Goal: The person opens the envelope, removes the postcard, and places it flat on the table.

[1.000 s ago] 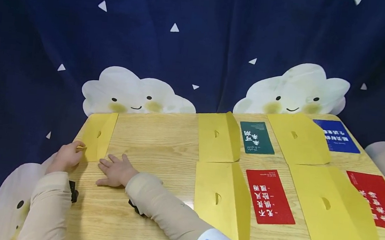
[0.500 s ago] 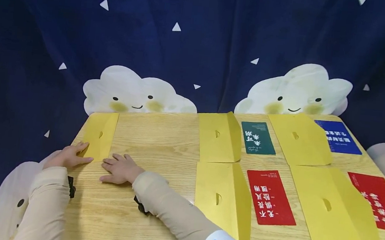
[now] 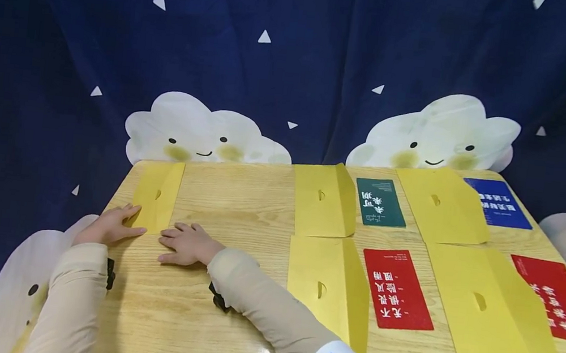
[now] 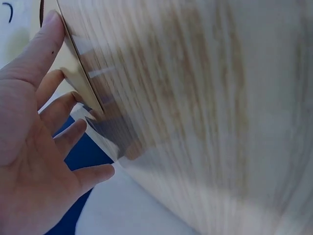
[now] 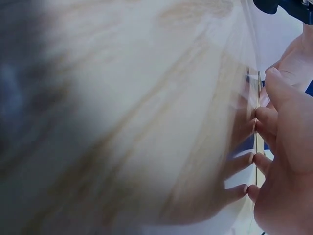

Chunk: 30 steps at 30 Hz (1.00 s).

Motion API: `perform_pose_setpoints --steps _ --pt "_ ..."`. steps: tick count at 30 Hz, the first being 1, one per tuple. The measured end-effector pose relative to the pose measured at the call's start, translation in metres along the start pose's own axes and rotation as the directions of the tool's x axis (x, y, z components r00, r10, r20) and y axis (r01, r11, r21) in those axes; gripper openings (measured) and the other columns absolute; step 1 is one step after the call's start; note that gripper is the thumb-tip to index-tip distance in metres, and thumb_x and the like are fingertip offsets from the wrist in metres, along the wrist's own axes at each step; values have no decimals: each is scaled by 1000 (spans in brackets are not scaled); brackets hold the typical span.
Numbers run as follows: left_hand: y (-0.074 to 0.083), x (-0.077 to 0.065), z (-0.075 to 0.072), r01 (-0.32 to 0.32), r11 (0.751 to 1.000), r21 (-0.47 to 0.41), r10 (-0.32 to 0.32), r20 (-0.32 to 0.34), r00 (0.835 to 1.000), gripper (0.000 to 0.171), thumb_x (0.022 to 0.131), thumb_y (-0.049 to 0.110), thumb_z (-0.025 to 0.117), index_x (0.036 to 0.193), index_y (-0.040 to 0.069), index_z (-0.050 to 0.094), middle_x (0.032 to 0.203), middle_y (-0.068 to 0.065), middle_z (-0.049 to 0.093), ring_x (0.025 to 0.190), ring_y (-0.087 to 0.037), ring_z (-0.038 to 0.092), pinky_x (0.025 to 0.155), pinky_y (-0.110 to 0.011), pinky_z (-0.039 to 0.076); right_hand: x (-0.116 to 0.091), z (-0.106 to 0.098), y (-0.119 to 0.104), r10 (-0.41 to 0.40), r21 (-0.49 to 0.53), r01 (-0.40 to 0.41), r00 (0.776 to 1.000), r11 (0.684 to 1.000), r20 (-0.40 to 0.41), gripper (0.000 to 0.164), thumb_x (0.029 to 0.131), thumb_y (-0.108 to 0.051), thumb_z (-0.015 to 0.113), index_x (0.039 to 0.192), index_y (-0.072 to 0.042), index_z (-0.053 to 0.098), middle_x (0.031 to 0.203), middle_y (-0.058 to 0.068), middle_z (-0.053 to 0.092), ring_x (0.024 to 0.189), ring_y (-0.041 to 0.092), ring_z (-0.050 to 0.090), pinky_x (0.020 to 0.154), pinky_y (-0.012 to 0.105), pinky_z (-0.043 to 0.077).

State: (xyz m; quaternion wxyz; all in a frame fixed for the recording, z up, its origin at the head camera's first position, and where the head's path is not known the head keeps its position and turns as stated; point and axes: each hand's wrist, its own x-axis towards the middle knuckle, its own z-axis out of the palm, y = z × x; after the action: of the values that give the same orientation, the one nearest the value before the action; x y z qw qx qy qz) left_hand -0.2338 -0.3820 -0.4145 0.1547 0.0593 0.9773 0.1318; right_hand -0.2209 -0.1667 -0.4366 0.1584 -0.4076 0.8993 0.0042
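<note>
A yellow envelope (image 3: pixel 157 195) with a half-moon slot lies flat at the far left of the wooden table. My left hand (image 3: pixel 110 225) is at its near left corner, fingers along the left side and thumb by the near edge. In the left wrist view the thumb of my left hand (image 4: pixel 39 142) lies at the envelope's edge (image 4: pixel 76 68), the other fingers spread loosely. Just right of the envelope's near corner rests my right hand (image 3: pixel 188 244), palm down. The right wrist view shows the fingertips of my right hand (image 5: pixel 288 137) touching the glossy tabletop.
Several more yellow envelopes (image 3: pixel 323 203) lie with flaps raised or unfolded on the right half. Beside them are a green card (image 3: pixel 381 203), a red card (image 3: pixel 397 290), a blue card (image 3: pixel 500 203) and another red card (image 3: pixel 557 299). A navy curtain (image 3: pixel 271 84) hangs behind the table (image 3: pixel 230 194).
The left fingers, earlier bent at the envelope's left edge, have straightened out. The envelope has slid slightly right, and both hands have shifted right with it.
</note>
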Motion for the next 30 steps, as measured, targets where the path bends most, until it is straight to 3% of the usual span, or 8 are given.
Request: perform_pose_setpoints --steps 12,20,30 --pt "10 3 2 -12 1000 0 12 14 1000 87 83 46 61 136 -12 24 135 -41 18 122 -56 18 97 -62 19 -13 -5 5 -6 9 6 1000 1000 14 58 90 -60 27 143 -38 23 147 -22 15 137 7 6 108 35 14" --pt "20 11 4 -40 999 -20 40 10 999 96 77 60 58 138 -8 26 135 -40 19 123 -55 17 98 -62 17 -24 -10 14 -9 38 8 1000 999 23 56 91 -57 33 142 -34 29 146 -21 20 136 7 11 108 36 16" --pt "37 -2 11 -81 996 21 81 13 997 82 84 41 62 136 -12 27 135 -41 19 121 -57 19 95 -63 22 -37 -10 16 -33 33 31 998 999 62 56 91 -54 38 142 -32 31 146 -19 22 136 7 14 107 36 19"
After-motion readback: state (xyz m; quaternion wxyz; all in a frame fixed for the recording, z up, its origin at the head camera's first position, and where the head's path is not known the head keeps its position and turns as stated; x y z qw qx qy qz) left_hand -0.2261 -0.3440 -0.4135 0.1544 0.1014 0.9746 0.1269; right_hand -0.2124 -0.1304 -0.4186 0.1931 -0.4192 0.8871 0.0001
